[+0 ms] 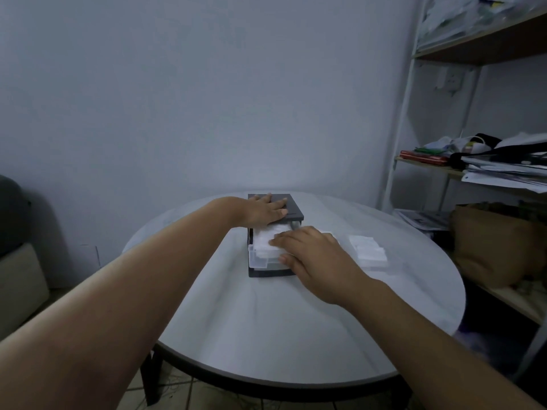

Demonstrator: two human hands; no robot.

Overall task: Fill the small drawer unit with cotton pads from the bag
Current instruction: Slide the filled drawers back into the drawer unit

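A small drawer unit (293,207) with a dark grey frame stands near the middle of the round table. Its clear top drawer (260,261) is pulled out toward me and holds white cotton pads (265,239). My left hand (263,210) lies flat on the unit's top, fingers spread. My right hand (313,255) rests on the pads in the drawer, fingertips on the pads and thumb at the drawer's front edge. The bag of cotton pads (368,250), clear with white pads inside, lies on the table just right of the unit.
The round white table (281,335) fills the lower middle. A white metal shelf rack (405,93) with papers, a brown bag (497,247) and clutter stands close on the right. A beige box (20,285) sits on the floor at left.
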